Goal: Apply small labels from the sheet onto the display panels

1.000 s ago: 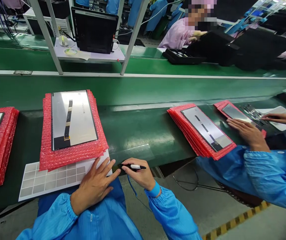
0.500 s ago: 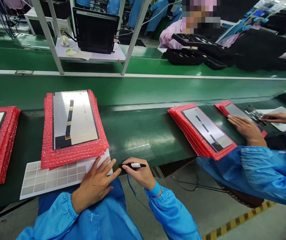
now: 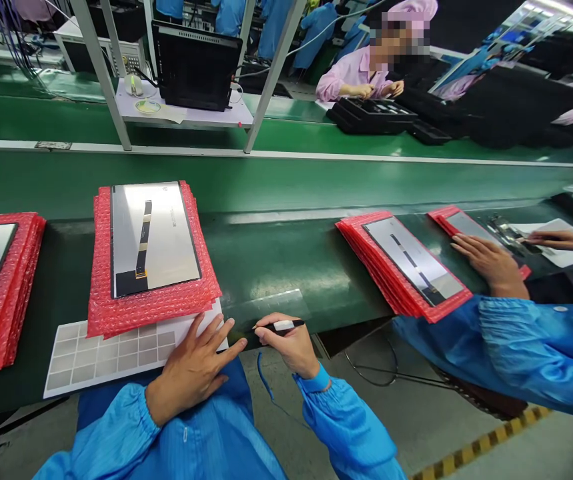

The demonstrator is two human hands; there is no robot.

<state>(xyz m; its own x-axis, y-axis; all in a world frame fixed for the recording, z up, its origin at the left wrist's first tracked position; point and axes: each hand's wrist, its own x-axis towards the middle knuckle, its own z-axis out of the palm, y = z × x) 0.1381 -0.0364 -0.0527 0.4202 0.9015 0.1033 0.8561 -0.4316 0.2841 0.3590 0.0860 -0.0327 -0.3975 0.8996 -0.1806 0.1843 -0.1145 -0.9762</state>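
Left hand (image 3: 189,377), fingers spread on sheet (image 3: 69,357) by bench (image 3: 266,260) front edge — best pressed flat; right hand (image 3: 293,350), fingers pinching pen (image 3: 286,325) — light, steady grip advisable.

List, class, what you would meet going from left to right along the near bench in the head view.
Left red bubble-wrap stack → middle red bubble-wrap stack → right hand holding a black-and-white pen → right red bubble-wrap stack → co-worker's farther-right hand.

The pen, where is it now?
In the head view, the pen is in the right hand, near the edge of the table, right of the white sheet.
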